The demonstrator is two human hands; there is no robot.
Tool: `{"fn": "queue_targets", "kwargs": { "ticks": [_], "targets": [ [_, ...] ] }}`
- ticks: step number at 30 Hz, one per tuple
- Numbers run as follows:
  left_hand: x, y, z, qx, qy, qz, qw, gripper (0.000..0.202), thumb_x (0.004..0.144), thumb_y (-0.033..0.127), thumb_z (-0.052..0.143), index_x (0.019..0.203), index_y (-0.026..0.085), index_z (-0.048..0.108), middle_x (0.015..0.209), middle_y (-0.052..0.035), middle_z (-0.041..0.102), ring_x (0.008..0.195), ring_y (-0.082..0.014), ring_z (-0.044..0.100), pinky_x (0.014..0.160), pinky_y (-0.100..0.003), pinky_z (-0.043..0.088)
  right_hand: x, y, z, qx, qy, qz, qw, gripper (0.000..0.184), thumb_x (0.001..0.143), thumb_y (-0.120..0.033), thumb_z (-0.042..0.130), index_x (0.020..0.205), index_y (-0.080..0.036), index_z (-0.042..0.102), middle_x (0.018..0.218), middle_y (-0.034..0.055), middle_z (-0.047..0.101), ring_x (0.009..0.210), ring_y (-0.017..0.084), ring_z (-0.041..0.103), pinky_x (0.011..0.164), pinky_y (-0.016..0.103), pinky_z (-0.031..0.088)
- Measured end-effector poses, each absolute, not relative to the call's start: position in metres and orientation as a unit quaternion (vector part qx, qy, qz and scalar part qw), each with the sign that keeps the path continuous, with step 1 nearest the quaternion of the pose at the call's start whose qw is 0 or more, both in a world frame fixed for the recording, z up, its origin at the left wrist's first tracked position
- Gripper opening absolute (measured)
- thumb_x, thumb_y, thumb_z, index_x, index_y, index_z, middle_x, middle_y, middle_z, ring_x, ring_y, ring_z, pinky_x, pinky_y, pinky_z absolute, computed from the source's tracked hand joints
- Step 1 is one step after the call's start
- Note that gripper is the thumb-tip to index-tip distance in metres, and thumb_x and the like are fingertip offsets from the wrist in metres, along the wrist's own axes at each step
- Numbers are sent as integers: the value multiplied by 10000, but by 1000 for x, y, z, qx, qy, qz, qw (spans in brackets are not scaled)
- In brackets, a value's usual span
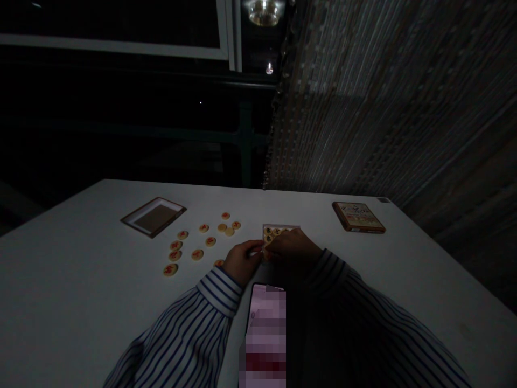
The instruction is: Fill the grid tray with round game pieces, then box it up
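Nearest to the camera, below the grip, lie a dark-edged phone with a pinkish screen (pixel 269 304), partly hidden by blurred squares, and two white sleeves with dark blue stripes (pixel 220 291). Under everything spreads a smooth white table (pixel 100 302). The room is very dim. Beyond the grip, to the left, stands a white window frame (pixel 121 46) with blackness behind it; to the right hangs a greyish curtain of thin strings (pixel 343 108).

To the left of the grip are scattered round, pale yellow wooden-looking pieces with red characters (pixel 170 269); two of them show no clear mark. Farther left lies a shallow, open rectangular box part with brown rim (pixel 135 226). Well to the right rests a flat brown printed box (pixel 359 217).

Between the hands is a small clear tray (pixel 281 226), holding round pieces with black characters (pixel 277 231). The left hand (pixel 243 261) has its fingers at the tray's left edge; whether they pinch it, one cannot tell. The right hand (pixel 297 248) bends over the tray and covers much of it, so its grasp also cannot be told. The left wrist partly hides one red piece.
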State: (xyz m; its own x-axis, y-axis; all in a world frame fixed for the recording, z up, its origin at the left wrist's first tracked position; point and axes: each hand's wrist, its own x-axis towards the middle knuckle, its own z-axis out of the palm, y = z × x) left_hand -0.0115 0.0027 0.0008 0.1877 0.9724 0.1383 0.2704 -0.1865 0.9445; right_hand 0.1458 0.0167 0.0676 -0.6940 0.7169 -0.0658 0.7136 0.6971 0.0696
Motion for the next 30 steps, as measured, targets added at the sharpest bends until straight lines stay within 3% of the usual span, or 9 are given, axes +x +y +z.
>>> {"fn": "queue_targets", "kwargs": {
  "ticks": [4,9,12,17,21,25,30],
  "targets": [
    [-12,2,3,654,485,418,402,288,655,168,506,931,148,585,894,-58,642,828,-161,582,776,-305,449,154,15,80,398,917,21,15,285,735,-395,444,939,-235,563,914,59,605,839,206,531,678,309,358],
    [-11,1,4,648,495,411,407,288,654,190,510,927,142,588,883,-62,643,821,-164,581,775,-304,446,179,8,88,442,894,2,-75,290,760,-305,418,984,-176,549,914,76,599,859,181,527,740,298,389],
    [-10,2,4,648,498,411,405,291,666,214,499,933,135,587,880,-64,643,818,-165,581,771,-301,446,201,-1,75,478,865,-16,-151,322,738,-262,449,1022,-129,520,937,92,579,834,170,528,749,293,409],
    [-9,2,3,647,498,414,402,303,679,244,492,947,138,585,903,-60,637,837,-166,574,782,-298,439,229,-13,31,507,828,-74,-227,470,691,-287,501,1123,-119,424,912,112,566,669,146,554,616,296,463],
    [-7,-1,6,632,509,418,409,308,667,246,508,945,139,585,897,-55,638,846,-168,572,796,-306,434,227,-19,15,543,789,-146,-246,517,648,-256,538,1135,-136,414,921,112,567,643,141,562,582,278,470],
    [-5,-3,9,635,502,418,413,302,673,231,504,947,127,579,916,-62,634,860,-167,569,811,-314,430,214,-26,27,532,787,-179,-257,425,675,-232,501,1095,-170,464,905,77,588,635,137,565,589,262,467],
    [-5,-2,10,632,499,422,417,301,673,234,513,944,118,577,912,-70,637,855,-169,577,807,-313,440,206,-31,38,528,797,-161,-244,370,696,-199,469,1063,-177,507,922,69,603,766,166,568,659,272,461]
  ]
}}
